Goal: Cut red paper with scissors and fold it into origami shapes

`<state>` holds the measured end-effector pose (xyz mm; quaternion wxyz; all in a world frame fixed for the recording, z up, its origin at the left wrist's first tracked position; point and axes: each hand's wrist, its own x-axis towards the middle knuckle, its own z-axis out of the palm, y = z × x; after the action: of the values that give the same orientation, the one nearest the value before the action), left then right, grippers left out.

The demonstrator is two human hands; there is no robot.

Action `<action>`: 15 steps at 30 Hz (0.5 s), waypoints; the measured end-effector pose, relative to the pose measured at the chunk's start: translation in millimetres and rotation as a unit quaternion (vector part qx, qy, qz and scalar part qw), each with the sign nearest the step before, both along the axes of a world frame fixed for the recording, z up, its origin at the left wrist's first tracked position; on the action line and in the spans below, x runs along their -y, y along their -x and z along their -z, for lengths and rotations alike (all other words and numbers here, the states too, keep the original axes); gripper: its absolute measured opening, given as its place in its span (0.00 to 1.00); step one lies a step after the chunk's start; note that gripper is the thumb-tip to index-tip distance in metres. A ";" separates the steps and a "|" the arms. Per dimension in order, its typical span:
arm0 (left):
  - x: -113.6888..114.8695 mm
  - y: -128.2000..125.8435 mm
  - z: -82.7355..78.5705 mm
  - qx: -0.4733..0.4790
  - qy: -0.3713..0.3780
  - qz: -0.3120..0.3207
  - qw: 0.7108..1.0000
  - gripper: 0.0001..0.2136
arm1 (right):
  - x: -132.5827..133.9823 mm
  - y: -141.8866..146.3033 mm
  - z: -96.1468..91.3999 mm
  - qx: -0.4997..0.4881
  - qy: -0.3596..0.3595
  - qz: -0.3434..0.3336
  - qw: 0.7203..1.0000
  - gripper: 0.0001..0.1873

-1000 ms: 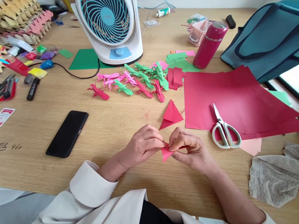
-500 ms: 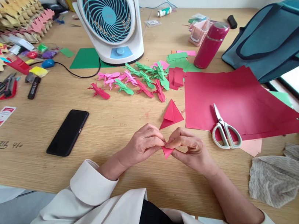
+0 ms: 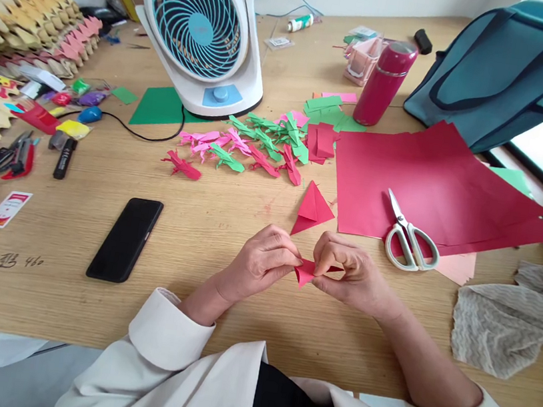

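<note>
My left hand (image 3: 260,264) and my right hand (image 3: 355,276) meet over the wooden table (image 3: 206,235), both pinched on a small folded red paper piece (image 3: 305,272) held just above the surface. Most of the piece is hidden by my fingers; only a red point shows between them. A folded red triangle (image 3: 312,208) lies just beyond my hands. Further back is a row of finished pink, green and red folded paper figures (image 3: 254,147).
White-handled scissors (image 3: 409,235) lie on large red paper sheets (image 3: 431,179) at right. A black phone (image 3: 126,239) sits left of my hands. A desk fan (image 3: 202,29), a red flask (image 3: 384,81), a teal bag (image 3: 503,67), a grey cloth (image 3: 512,318) and craft clutter (image 3: 28,95) ring the table.
My fingers have shifted slightly on the red piece, turning it so more of a red flap shows toward the right hand. Both hands stay in the same spot.
</note>
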<state>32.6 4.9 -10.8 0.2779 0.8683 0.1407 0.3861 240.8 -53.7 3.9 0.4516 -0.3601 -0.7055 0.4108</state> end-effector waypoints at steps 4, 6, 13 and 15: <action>-0.2 0.9 0.0 -0.007 0.006 -0.007 1.000 0.03 | -0.8 -3.3 0.5 0.027 0.006 -0.006 1.000 0.06; -0.3 1.2 0.4 -0.013 0.009 -0.011 1.000 0.03 | -1.2 -4.1 0.6 0.041 0.007 -0.010 0.999 0.06; -0.1 0.4 1.7 -0.009 0.008 0.000 1.000 0.02 | -0.4 -1.9 2.5 -0.002 -0.022 -0.012 1.000 0.05; 0.1 -0.1 1.7 -0.009 0.006 0.001 1.000 0.02 | 0.0 -1.3 2.5 -0.008 -0.024 -0.006 1.000 0.05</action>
<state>32.7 4.8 -12.5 0.2826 0.8700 0.1449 0.3771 242.0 -53.6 1.3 0.4632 -0.3414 -0.7138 0.3994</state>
